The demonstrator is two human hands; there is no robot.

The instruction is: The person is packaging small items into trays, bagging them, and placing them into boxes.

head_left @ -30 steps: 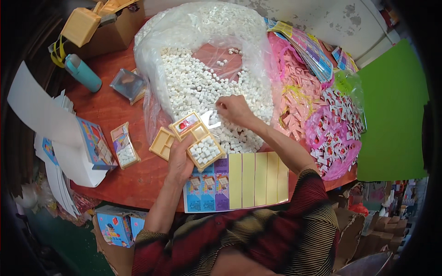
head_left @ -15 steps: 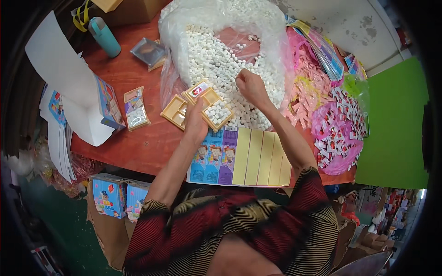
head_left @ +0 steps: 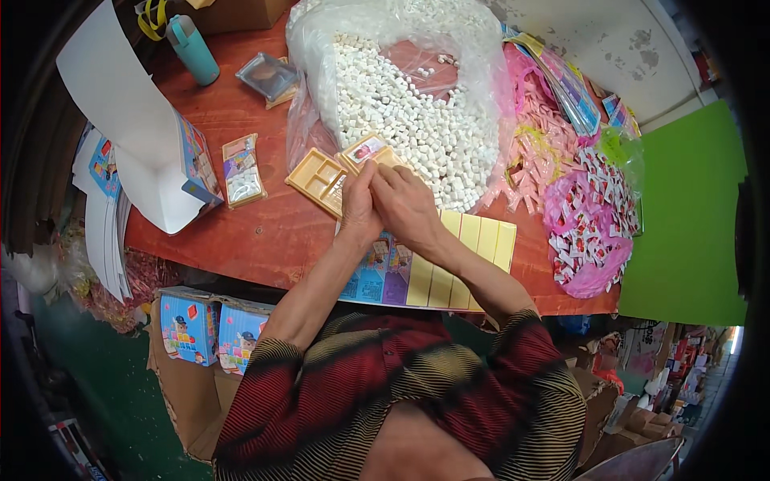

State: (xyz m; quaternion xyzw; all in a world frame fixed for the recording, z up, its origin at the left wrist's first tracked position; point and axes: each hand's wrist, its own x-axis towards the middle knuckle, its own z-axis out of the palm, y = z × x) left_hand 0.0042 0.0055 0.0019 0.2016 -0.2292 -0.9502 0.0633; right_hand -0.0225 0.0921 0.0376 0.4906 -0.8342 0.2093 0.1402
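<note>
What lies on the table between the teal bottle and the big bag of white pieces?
In the head view, a small clear plastic packet lies between the teal bottle and the bag of white pieces, on the red table.

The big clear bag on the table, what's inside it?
The clear bag holds a heap of small white blocks, thinning to bare red table near its middle. Both hands cover the heap's near edge, hiding what lies beneath them.

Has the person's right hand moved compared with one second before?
Yes. The right hand has come off the heap of small white blocks toward the person, and now meets the left hand at the yellow plastic compartment tray.
</note>
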